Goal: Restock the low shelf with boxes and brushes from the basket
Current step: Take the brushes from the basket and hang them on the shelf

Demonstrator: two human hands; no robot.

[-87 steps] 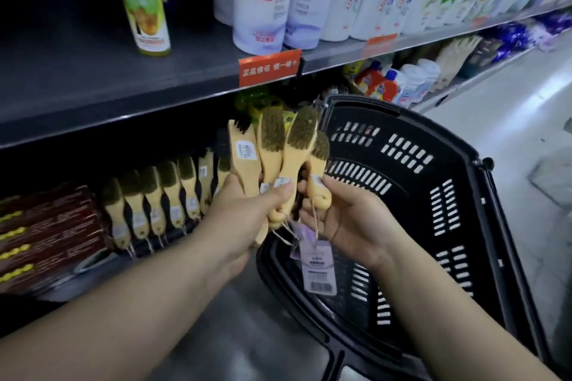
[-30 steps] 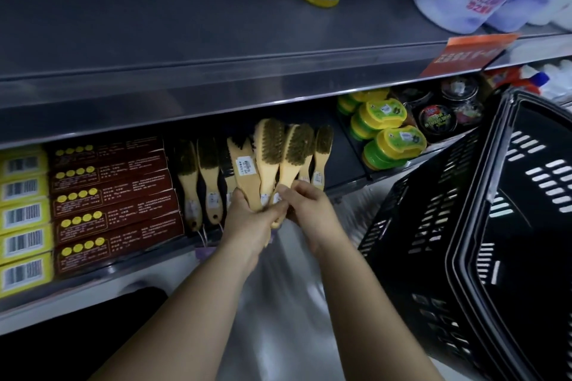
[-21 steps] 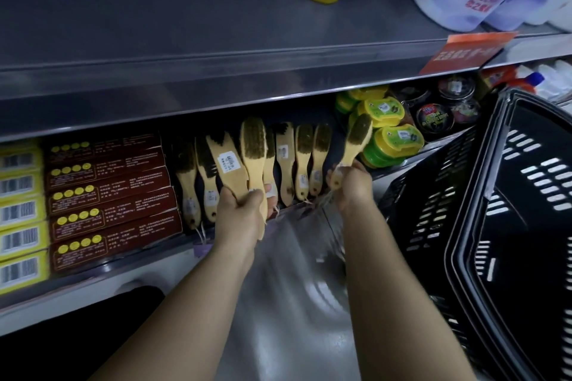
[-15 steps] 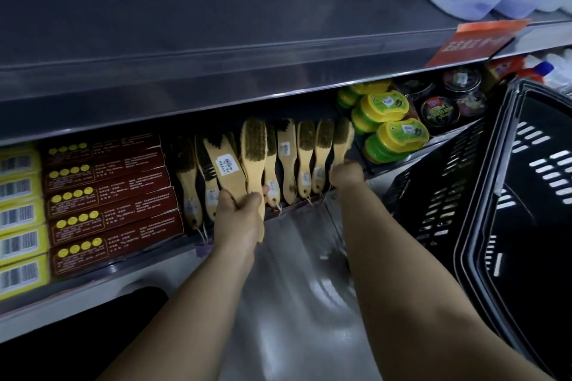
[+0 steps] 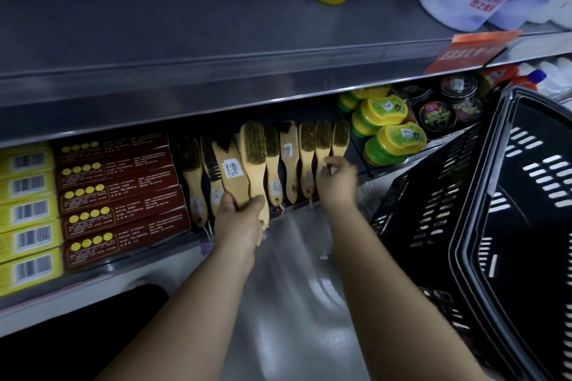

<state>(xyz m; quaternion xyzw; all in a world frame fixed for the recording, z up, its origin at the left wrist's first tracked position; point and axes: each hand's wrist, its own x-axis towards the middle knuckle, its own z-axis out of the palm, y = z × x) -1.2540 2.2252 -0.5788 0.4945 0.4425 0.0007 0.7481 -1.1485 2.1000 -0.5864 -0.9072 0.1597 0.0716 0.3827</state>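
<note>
Fingers of my left hand (image 5: 240,219) are curled round the handles of two wooden brushes (image 5: 244,164), thumb on the left side, bristle heads pointing up and back into the low shelf (image 5: 130,260); one shows its flat back with a white label, the other its tan bristles. My right hand (image 5: 339,178) is at the right end of the brush row (image 5: 309,158), its fingers (image 5: 332,162) loosely bent and touching or just above a handle there; the blur keeps me from telling whether they pinch it, and I see nothing carried in them. From this one head view, the placed brushes stand side by side, heads to the back and handles toward the shelf lip, some with string tags hanging over it. Dark red boxes (image 5: 120,195) lie stacked to the left of the row, yellow boxes (image 5: 28,210) further left, green-lidded tubs (image 5: 390,139) to the right. My black basket (image 5: 483,226) sits on the floor at my right, tilted; I cannot see stock in the part that shows. I judge these brushes light and stiff, smooth wood that could slide if squeezed at the tapered end, so the narrow waist just under the head is the place to hold. Bristles give, so I would not press there. Two in one grip can scissor apart, and I would set them down one at a time into the gap beside the row.
</note>
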